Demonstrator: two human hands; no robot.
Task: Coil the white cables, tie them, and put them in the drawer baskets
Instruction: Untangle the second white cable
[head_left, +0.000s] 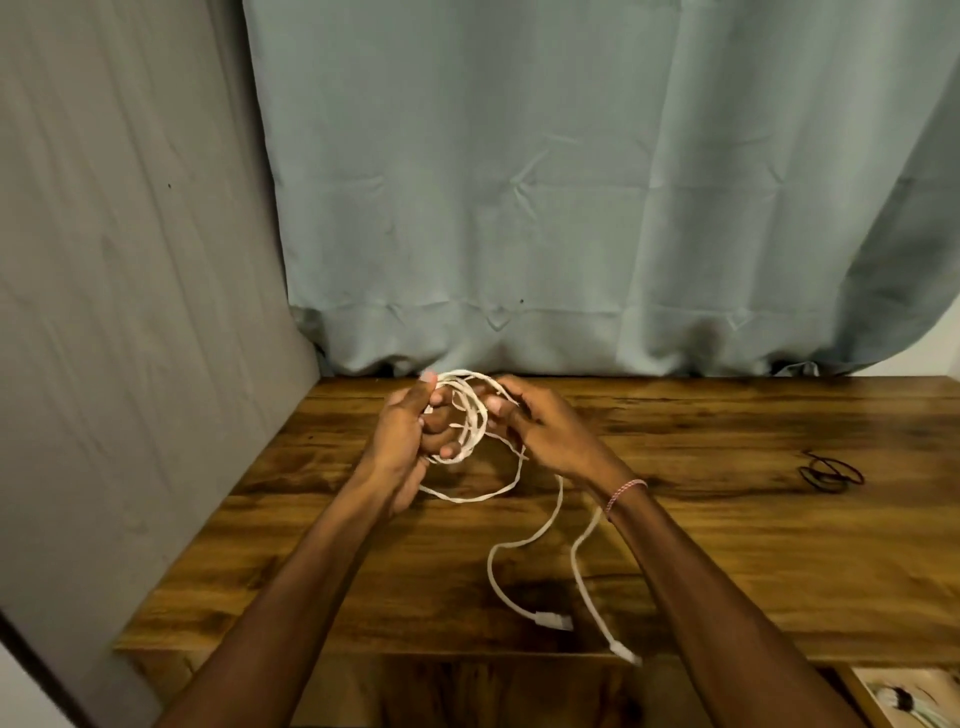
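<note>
A white cable (470, 415) is partly wound into several loops held above the wooden table (727, 545). My left hand (410, 431) grips the left side of the loops, fingers curled through them. Pinching a strand at the coil's right side is my right hand (540, 426). The loose rest of the cable trails down over the table. Its two plug ends lie near the front edge, one (553, 619) left of the other (623, 650).
Thin dark bands (831, 472) lie on the table at the right. An open drawer with a basket (914, 699) shows at the bottom right corner. A grey-green curtain (571, 182) hangs behind the table and a grey wall (130, 260) stands at the left.
</note>
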